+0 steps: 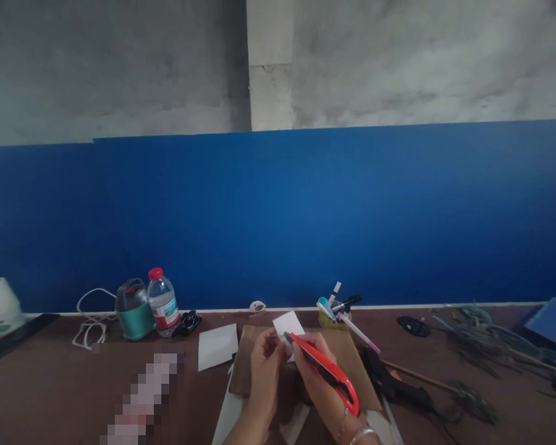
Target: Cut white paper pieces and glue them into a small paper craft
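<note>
My left hand (267, 355) has its fingers closed in a pinch at the lower left edge of a small white piece of paper (288, 323). My right hand (319, 364) is closed around a red-handled utility knife (327, 366). The knife slants up to the left, its dark tip by the left fingertips and over the paper. Exactly where the blade meets the paper I cannot tell. Beneath both hands lies a brown cardboard piece (241, 364), with a narrow white strip (296, 423) below the wrists.
Left of the cardboard are a white sheet (217, 347), a water bottle (163, 303) and a green container (136, 318). Behind it stand a white tape dispenser (257, 306) and a pen holder (330, 316). A black glue gun (398, 386) and tangled wires (486, 346) lie right.
</note>
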A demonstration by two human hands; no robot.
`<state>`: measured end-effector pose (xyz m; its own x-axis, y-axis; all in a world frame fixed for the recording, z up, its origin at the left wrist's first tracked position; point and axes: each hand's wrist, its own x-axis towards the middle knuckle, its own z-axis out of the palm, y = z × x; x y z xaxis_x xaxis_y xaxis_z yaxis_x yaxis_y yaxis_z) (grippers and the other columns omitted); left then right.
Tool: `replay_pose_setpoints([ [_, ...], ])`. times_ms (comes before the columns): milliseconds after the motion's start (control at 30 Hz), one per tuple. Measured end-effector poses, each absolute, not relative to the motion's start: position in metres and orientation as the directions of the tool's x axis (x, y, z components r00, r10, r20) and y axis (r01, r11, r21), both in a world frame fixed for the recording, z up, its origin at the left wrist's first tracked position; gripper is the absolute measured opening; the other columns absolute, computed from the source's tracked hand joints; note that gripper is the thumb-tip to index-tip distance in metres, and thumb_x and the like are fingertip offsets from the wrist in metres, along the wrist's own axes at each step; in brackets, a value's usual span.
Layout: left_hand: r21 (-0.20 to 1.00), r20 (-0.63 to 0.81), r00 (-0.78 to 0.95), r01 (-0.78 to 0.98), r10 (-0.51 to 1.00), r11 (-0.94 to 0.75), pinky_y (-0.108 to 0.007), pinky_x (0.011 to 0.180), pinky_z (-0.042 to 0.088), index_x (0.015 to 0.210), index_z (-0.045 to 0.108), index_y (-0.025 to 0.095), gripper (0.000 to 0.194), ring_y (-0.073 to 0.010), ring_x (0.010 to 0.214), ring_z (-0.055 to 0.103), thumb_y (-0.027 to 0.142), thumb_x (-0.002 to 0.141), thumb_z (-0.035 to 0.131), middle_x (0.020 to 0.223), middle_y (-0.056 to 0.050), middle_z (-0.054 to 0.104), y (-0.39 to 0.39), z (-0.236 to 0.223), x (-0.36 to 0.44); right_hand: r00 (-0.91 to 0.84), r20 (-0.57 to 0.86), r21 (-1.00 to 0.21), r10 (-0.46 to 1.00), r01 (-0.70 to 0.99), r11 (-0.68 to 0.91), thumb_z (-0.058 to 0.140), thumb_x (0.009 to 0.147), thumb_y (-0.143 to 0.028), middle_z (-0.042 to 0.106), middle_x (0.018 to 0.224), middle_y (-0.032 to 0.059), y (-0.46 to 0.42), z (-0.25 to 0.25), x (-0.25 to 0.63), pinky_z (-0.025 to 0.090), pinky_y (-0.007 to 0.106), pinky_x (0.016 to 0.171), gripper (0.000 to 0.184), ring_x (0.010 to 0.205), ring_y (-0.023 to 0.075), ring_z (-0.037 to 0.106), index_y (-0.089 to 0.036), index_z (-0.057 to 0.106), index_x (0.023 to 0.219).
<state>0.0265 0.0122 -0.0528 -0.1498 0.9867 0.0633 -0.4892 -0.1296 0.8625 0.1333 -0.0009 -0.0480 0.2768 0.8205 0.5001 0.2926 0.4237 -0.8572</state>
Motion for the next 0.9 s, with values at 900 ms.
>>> replay_pose_setpoints([
  [900,0.833,-0.005,-0.132,-0.548,0.991,-0.069,-0.028,0.066,0.05,0.098,0.066,0.014,0.046,-0.0204,0.074,0.067,0.032,0.058,0.083,0.082,-0.007,0.073,0.018,-0.053,0.021,0.174,0.491,-0.851,0.853,0.305,0.428,0.058,0.083,-0.041,0.066,0.072,0.0007,-0.004,-0.031,0.139,0.051,0.028,0.061,0.019,0.065,0.0187,0.061,-0.023,0.06,0.077],
])
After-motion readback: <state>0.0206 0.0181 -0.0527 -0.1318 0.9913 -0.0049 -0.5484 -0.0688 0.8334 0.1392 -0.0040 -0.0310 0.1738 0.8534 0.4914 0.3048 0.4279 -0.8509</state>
